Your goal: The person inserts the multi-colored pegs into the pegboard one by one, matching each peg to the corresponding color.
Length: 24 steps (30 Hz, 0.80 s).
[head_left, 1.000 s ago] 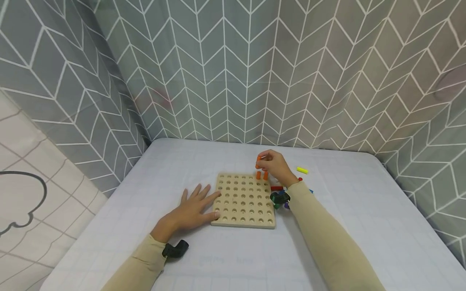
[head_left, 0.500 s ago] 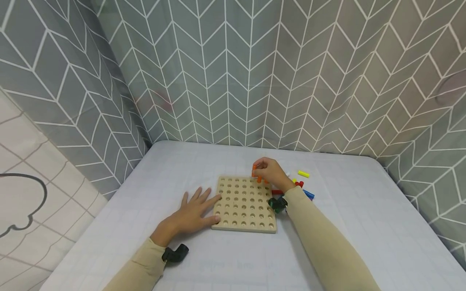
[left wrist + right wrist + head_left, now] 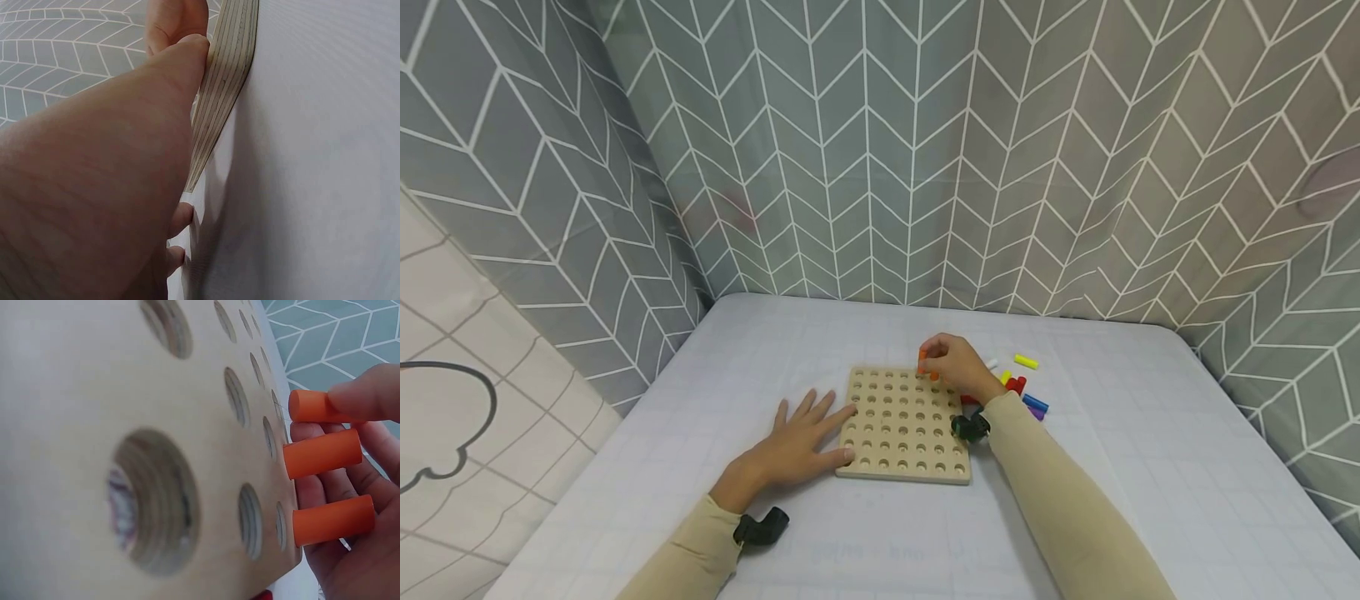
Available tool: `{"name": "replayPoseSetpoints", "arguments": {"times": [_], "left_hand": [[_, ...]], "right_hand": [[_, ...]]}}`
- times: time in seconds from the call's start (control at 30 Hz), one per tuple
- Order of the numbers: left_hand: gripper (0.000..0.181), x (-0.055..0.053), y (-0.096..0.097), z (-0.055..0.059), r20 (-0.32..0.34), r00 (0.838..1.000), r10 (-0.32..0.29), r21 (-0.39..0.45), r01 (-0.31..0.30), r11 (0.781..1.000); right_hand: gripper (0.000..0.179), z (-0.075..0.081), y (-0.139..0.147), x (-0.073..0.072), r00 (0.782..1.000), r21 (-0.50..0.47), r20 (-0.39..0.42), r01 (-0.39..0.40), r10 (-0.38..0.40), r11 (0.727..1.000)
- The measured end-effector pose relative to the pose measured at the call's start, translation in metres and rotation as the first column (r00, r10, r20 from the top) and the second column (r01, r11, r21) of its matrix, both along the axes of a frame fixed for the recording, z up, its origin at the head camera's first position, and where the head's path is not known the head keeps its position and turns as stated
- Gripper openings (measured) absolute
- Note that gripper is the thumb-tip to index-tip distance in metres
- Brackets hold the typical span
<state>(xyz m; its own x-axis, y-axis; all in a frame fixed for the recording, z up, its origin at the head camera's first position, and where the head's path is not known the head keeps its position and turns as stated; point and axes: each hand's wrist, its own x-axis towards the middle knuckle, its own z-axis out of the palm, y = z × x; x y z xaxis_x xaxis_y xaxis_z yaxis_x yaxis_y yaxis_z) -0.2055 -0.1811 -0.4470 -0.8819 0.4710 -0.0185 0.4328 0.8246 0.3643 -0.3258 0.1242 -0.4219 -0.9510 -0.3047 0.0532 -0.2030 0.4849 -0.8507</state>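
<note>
Orange peg (image 3: 315, 406) came down toward board (image 3: 902, 478); our right hand (image 3: 953, 364) pinches it near-upright, end just off far hole row (image 3: 888, 375), our left hand (image 3: 796, 443) farther, fingers spread

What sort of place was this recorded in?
Probably an indoor tabletop corner, perhaps curtained off: a grey, white-chevroned fabric curtain hangs behind a white cloth-covered table, where a square pale-wooden pegboard lies.

Head view faces forward and down; close wrist views share the board (image 3: 894, 422)
</note>
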Motion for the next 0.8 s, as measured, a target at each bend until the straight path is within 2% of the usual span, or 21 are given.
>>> {"name": "replayPoseSetpoints", "arguments": {"times": [0.27,0.6,0.8], "left_hand": [[0.077,-0.0014,-0.0011,-0.0022,-0.004,1.0,-0.001,-0.013,0.001,1.0],[0.078,-0.0027,-0.0002,-0.0031,-0.002,1.0,0.0,-0.023,0.0,1.0],[0.077,-0.0037,-0.0009,-0.003,-0.005,1.0,-0.014,0.01,0.014,1.0]], "right_hand": [[0.022,-0.0001,-0.002,0.0005,1.0,0.071,-0.02,0.002,0.0,0.998],[0.02,-0.0005,-0.0021,0.0012,1.0,0.102,-0.02,0.007,-0.005,0.995],[0.017,0.0027,-0.0013,0.003,1.0,0.114,-0.024,-0.012,0.014,0.993]]}}
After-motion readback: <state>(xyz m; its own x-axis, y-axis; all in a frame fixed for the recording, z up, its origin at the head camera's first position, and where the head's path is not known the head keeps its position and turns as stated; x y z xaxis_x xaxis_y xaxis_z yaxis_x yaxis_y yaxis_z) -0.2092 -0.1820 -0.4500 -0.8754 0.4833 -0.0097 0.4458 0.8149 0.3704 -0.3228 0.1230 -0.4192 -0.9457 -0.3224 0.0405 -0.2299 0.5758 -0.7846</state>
